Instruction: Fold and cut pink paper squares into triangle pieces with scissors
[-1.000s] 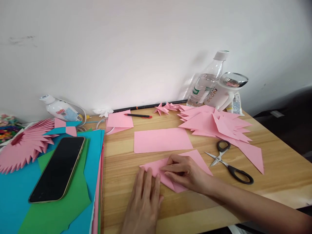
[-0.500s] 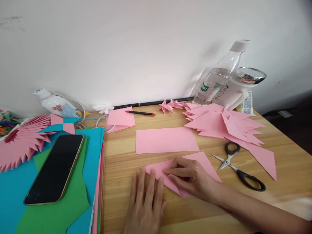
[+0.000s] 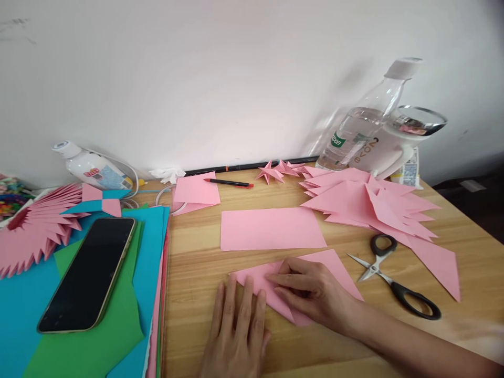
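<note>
A pink sheet (image 3: 338, 270) with one end folded over lies on the wooden table. My left hand (image 3: 238, 328) is spread flat, its fingertips on the table and the sheet's lower left edge. The fingers of my right hand (image 3: 311, 289) are drawn together and press on the folded part, partly covering it; whether they pinch a layer cannot be made out. Just behind is a flat pink rectangle (image 3: 271, 229). Black-handled scissors (image 3: 374, 269) lie partly open to the right.
Folded pink pieces (image 3: 362, 202) are heaped at the right, before a water bottle (image 3: 358, 126) and a mug (image 3: 394, 144). A phone (image 3: 90, 273) rests on coloured paper at the left. A pen (image 3: 232, 183) and small pink stars (image 3: 270, 172) lie near the wall.
The view has shifted slightly, so things at the right appear farther right and a little lower. Both hands keep nearly the same place on the sheet.
</note>
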`<state>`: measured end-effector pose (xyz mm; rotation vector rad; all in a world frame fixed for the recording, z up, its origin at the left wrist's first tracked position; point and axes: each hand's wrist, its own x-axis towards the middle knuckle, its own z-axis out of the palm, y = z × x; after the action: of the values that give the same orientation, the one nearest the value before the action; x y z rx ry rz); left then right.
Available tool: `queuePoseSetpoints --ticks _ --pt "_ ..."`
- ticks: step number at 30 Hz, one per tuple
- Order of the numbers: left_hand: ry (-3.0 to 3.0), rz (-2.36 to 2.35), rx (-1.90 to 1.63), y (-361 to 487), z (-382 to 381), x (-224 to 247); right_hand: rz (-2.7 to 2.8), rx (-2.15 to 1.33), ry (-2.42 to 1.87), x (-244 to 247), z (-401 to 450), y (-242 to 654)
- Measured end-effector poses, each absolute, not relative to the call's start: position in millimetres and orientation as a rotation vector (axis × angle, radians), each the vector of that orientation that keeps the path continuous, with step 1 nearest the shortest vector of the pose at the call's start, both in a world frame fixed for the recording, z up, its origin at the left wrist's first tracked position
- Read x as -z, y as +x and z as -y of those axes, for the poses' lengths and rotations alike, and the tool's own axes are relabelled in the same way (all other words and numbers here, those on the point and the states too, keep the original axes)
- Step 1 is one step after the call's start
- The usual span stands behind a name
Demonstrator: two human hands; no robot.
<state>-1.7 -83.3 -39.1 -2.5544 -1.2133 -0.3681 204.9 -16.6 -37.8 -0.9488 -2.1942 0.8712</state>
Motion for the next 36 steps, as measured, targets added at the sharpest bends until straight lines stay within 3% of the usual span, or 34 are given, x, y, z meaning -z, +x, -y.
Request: queuePoseSetpoints --ticks 36 --pt "-2.486 1.197 0.236 -5.9 83.9 45.4 2.168 -0.824 -1.019 39.9 17.6 204.6"
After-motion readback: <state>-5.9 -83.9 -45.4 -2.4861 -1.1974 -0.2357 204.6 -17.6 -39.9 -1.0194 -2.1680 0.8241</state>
